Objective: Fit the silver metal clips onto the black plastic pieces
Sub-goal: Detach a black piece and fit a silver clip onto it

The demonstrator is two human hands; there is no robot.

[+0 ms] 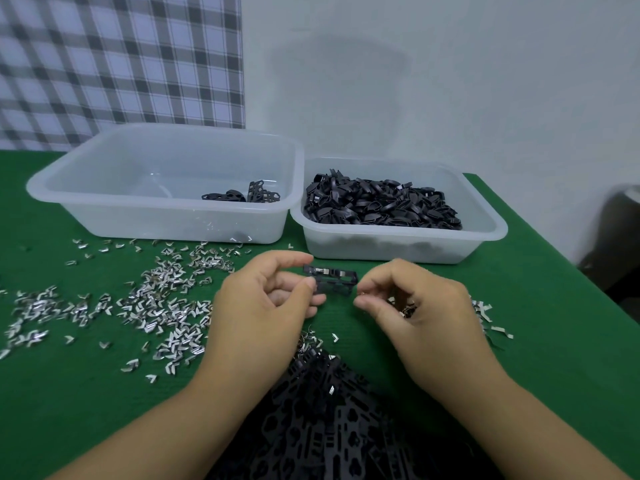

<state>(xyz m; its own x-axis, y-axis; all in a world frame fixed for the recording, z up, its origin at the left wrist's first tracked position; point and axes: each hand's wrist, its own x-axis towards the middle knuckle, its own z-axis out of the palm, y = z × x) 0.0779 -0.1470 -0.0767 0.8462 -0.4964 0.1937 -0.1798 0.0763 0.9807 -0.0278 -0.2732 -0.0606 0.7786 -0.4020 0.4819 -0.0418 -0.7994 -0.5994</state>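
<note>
A black plastic piece [334, 281] with silver clips along its top edge hangs just above the green table, between my two hands. My left hand [263, 306] pinches its left end with thumb and forefinger. My right hand [415, 306] has its fingers curled, and thumb and forefinger pinch something small at the piece's right end; it looks like a silver clip, mostly hidden. Loose silver clips [162, 303] lie scattered over the table to the left, and a few clips [485, 315] lie behind my right hand. A heap of black plastic pieces [332, 417] sits between my forearms.
Two translucent plastic tubs stand at the back. The left tub [166, 147] holds a few black pieces. The right tub [485, 223] is heaped with black pieces. The green table [540, 341] ends at the right; a wall and checked cloth rise behind.
</note>
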